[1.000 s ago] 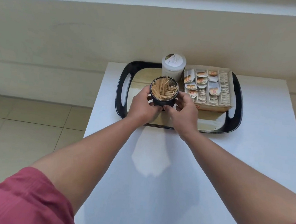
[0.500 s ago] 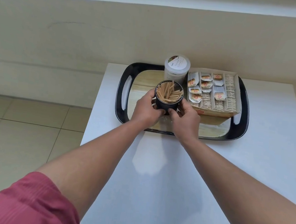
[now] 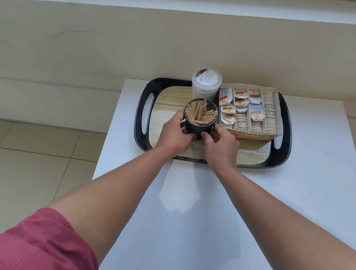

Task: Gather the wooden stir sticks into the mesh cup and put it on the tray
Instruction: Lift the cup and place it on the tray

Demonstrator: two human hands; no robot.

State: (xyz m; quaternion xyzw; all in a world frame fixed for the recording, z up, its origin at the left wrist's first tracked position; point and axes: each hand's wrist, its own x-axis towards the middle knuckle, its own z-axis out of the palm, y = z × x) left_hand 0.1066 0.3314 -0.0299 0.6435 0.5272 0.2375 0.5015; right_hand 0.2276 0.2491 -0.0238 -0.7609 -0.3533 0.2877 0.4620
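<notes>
A white counter (image 3: 185, 223) fills the centre and lower right of the frame, with tiled floor (image 3: 27, 163) at its left. On the counter's far end, upper centre, lies a black tray (image 3: 140, 117) with cut-out handles.

Black mesh cup (image 3: 199, 126), wood-grain tray (image 3: 141, 109), white table (image 3: 298, 191)

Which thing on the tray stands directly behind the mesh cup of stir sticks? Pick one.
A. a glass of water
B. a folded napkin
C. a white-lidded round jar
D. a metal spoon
C: a white-lidded round jar stands just behind the mesh cup, which both hands, the left hand and the right hand, hold over the tray beside the open box of tea bags.
</notes>
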